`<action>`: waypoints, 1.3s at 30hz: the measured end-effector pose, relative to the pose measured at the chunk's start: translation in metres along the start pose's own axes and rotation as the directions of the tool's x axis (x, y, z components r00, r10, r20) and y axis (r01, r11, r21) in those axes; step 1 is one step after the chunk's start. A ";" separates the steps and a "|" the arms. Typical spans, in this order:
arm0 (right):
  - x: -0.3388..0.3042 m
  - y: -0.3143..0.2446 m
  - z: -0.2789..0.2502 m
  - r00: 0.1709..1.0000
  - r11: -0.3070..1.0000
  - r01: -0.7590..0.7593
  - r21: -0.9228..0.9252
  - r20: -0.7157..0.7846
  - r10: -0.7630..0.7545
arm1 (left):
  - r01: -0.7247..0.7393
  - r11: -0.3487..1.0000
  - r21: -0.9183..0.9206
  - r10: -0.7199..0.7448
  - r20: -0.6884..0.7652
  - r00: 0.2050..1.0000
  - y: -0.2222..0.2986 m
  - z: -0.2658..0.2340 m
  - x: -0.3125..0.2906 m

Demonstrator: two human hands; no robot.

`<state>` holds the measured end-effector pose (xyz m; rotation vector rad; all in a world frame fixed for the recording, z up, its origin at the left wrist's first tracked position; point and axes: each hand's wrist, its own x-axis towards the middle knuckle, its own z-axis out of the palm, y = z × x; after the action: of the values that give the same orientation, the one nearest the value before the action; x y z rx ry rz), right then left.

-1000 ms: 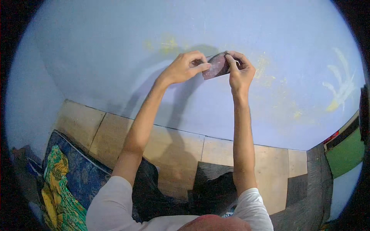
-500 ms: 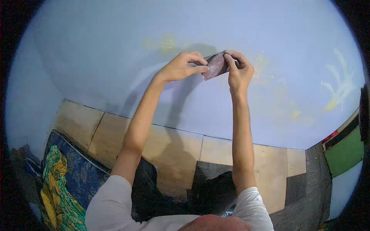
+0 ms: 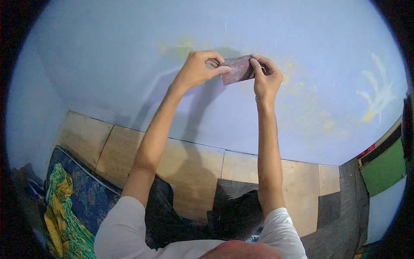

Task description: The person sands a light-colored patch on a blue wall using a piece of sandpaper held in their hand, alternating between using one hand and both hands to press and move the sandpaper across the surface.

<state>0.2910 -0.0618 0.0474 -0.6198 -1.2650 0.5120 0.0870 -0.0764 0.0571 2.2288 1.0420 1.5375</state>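
Both hands held a piece of sandpaper [image 3: 236, 70] at the blue wall [image 3: 129, 52].
The left hand [image 3: 196, 69] and right hand [image 3: 266, 77] each pinched one end, keeping it stretched beside the yellow scuffed patches [image 3: 302, 90].

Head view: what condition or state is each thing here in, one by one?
Sandpaper: folded, held up in front of the wall between both hands.
Left hand: raised, fingers pinching the sandpaper's left end.
Right hand: raised, gripping the sandpaper's right end.
Wall: pale blue, with yellowish patches showing through.
Tiles: tan band along the wall's foot.
Blue cloth: patterned, lying at lower left.
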 end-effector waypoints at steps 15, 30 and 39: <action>0.007 0.017 -0.008 0.997 0.997 -0.037 -0.069 0.067 0.042 | 0.104 0.983 -0.154 -0.100 0.036 0.994 -0.001 -0.009 0.001; 0.001 0.010 -0.007 0.997 0.995 -0.051 -0.082 0.058 0.055 | -0.001 0.988 -0.156 -0.021 -0.140 0.990 0.002 0.002 -0.004; -0.006 0.001 -0.002 0.994 0.987 0.103 -0.123 0.058 -0.096 | 0.022 0.982 -0.186 -0.056 -0.176 0.983 -0.022 0.011 0.001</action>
<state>0.2915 -0.0658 0.0421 -0.6490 -1.3775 0.3691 0.0878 -0.0582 0.0407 1.9649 0.9419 1.7680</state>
